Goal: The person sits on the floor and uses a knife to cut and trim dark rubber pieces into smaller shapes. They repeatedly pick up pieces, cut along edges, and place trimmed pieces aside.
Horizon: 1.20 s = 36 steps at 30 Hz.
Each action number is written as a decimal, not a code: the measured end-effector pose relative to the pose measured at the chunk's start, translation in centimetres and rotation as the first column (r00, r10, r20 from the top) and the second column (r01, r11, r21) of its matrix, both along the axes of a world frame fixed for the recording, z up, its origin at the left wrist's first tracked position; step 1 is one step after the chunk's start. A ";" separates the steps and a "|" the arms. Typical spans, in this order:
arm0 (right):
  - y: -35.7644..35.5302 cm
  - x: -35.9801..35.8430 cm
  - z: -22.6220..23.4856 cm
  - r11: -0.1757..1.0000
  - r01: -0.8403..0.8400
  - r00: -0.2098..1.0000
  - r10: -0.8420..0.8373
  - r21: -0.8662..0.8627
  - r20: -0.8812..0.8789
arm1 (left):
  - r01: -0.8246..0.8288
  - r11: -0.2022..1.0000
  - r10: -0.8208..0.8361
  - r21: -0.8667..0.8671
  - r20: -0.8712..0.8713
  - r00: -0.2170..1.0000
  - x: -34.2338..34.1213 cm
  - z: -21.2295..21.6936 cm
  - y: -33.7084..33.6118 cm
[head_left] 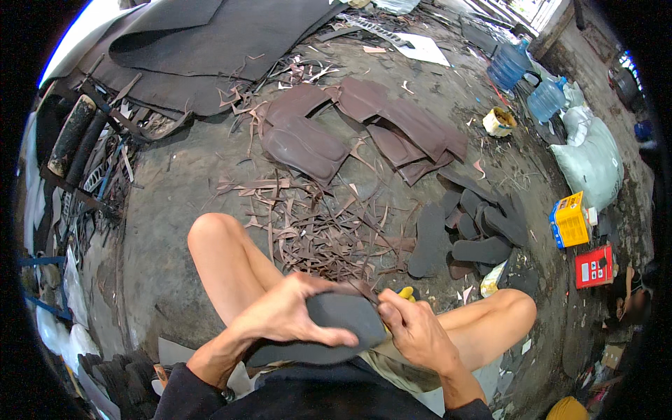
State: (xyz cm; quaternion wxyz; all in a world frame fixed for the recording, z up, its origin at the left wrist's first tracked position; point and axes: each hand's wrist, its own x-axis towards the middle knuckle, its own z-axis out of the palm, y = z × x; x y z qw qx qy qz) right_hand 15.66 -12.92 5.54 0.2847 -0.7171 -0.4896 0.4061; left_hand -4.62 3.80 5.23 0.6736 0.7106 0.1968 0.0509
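Note:
My left hand (297, 311) is closed round a dark grey shoe sole (343, 315), its thumb lying across the upper face. The sole is above my lap, between my bent knees. At its right end my right hand (416, 329) is closed, its fingers on a thin brown strip (362, 288) along the sole's far edge. A yellow piece (406, 292) shows just behind the right fingers; I cannot tell whether that hand holds it too. Beneath the left forearm lies another dark flat piece (301, 352), partly hidden.
Brown offcuts (322, 227) lie heaped ahead of my legs. Moulded brown sheets (304, 143) lie beyond, and cut dark soles (483, 224) are piled on the right. A large dark sheet (189, 52), blue water bottles (509, 64), a yellow box (570, 220) and a red box (593, 266) surround the floor.

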 end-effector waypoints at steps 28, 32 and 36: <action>-3.3 -8.0 -8.6 0.964 0.266 0.960 -0.267 0.026 0.086 | -0.632 -0.121 0.949 -0.765 -0.277 0.153 3.8 -7.1 -4.1; -0.9 -7.3 -8.2 0.975 0.221 0.969 -0.222 0.023 0.108 | -0.645 -0.051 0.958 -0.762 -0.219 0.183 3.2 -7.8 -4.9; 3.7 -6.7 -7.0 0.984 0.175 0.984 -0.175 -0.010 0.024 | -0.710 -0.041 0.953 -0.703 -0.240 0.183 2.3 -7.6 -5.7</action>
